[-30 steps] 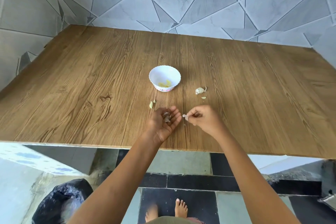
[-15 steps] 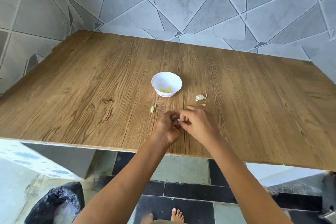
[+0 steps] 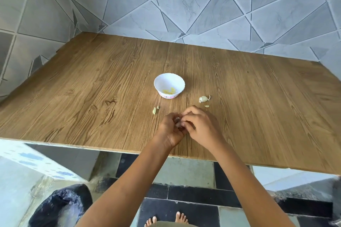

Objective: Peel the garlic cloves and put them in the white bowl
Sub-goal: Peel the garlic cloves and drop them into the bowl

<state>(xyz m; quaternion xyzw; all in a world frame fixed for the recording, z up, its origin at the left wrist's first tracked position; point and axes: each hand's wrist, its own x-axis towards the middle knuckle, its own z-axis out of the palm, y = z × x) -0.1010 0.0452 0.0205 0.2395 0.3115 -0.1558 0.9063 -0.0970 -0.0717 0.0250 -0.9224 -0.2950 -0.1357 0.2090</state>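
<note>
1. The left hand [image 3: 170,129] and the right hand [image 3: 201,127] are held together over the near part of the table, fingers curled. A small papery garlic clove [image 3: 178,122] is pinched between them and is largely hidden by the fingertips.
2. Beyond the hands, a small round white bowl [image 3: 166,81] is set; pale yellow peeled cloves [image 3: 168,91] lie inside.
3. A whitish unpeeled clove [image 3: 203,99] lies right of the bowl, and a greenish scrap [image 3: 154,111] lies left of the hands.
4. The brown wood-grain table [image 3: 92,88] is backed by grey marbled wall tiles [image 3: 184,5].
5. Below the table, a black plastic bag [image 3: 60,206] is seen, and bare toes [image 3: 166,220] are cut off by the frame.
</note>
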